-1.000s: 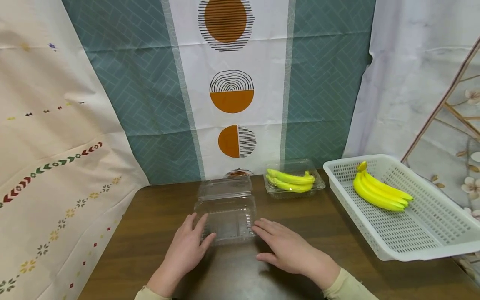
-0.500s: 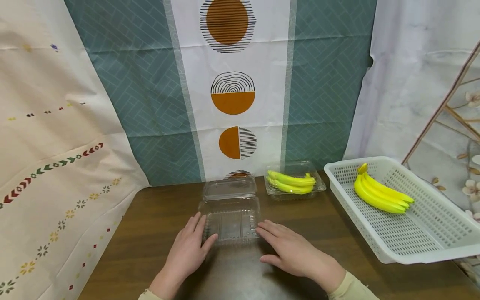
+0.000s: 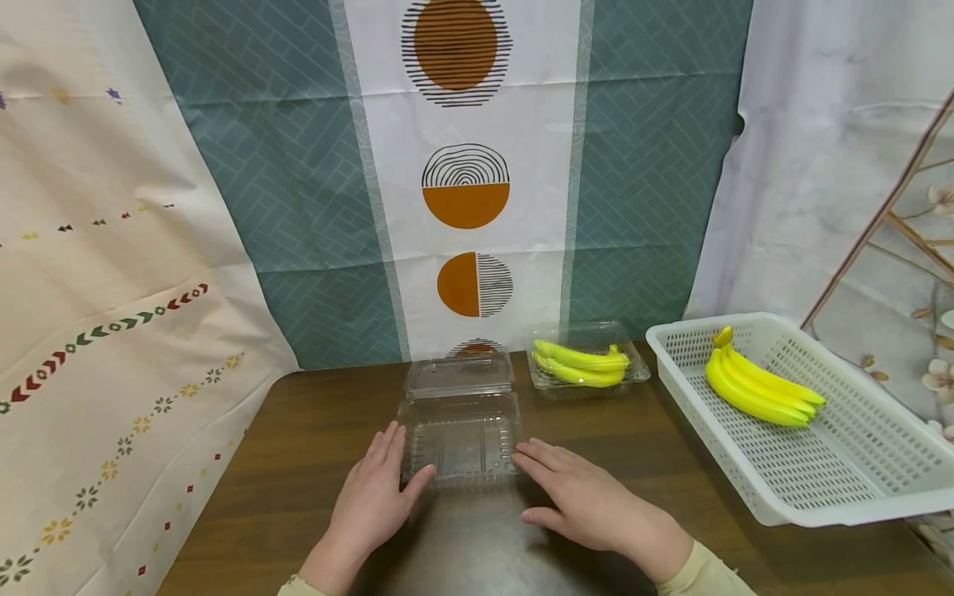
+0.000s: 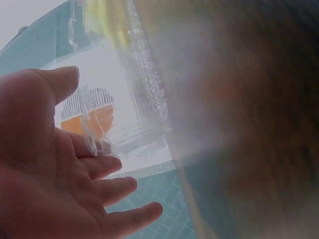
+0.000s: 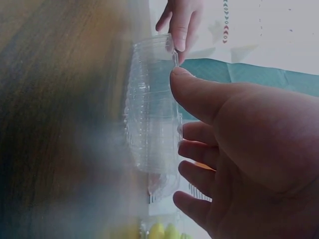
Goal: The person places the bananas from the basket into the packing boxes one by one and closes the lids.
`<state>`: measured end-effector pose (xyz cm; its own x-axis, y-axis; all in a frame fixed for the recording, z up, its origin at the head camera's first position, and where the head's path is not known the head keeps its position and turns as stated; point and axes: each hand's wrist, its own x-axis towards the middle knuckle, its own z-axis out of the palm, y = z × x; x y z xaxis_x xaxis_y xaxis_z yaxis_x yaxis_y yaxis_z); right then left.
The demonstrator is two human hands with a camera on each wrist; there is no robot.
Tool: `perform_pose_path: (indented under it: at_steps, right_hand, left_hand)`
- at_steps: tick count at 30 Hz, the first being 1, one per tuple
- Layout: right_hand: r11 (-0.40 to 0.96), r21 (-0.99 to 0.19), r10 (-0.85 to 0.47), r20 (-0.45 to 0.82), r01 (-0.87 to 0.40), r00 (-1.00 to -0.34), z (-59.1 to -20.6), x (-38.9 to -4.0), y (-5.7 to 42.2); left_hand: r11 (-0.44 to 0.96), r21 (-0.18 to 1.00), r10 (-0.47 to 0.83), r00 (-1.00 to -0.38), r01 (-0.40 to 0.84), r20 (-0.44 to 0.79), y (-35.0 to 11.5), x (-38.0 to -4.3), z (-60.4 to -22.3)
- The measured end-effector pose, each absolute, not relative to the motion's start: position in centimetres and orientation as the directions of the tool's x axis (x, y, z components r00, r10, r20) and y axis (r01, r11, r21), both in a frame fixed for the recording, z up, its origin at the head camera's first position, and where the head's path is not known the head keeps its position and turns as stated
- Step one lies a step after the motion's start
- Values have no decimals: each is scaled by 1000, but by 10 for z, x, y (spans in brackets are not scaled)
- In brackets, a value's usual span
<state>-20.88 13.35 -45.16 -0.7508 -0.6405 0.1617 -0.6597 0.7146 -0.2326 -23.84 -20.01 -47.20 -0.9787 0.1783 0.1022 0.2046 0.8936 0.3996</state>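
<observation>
A clear plastic clamshell container (image 3: 464, 406) lies on the brown table with its lid (image 3: 458, 374) folded back toward the wall. My left hand (image 3: 373, 497) is beside its left edge, fingers straight and together, thumb apart, fingertips right at the rim. On the opposite side, my right hand (image 3: 585, 497) has its straight fingers at the right rim, thumb spread toward me. The right wrist view shows the container's ribbed side (image 5: 149, 107) in front of my right hand (image 5: 239, 139), with the left hand (image 5: 184, 20) at the far end. Neither hand grips it.
A second clear container (image 3: 633, 370) holding bananas (image 3: 581, 364) stands at the back right of the table. Right of it, a white perforated basket (image 3: 738, 472) holds a bunch of bananas (image 3: 760, 385). Patterned cloths (image 3: 291, 190) hang behind and on both sides.
The empty container has shifted slightly to the right and sits straighter, both hands moving along with it. The left hand's fingers have come together. Bananas and basket stay put.
</observation>
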Motion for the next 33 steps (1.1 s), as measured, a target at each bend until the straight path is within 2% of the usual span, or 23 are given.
perform_pose_path:
  at_steps: [10,33]
  right_hand:
    - [727,-237,-632,137,-644,-763,-448,-206,133]
    - [718,-217,-637,177,-661,-750,-450,-208,133]
  left_hand:
    - [897,414,137,-988,153,69,-210,-239,-475]
    - [886,434,149,-987,164,67,-209,-239,-479]
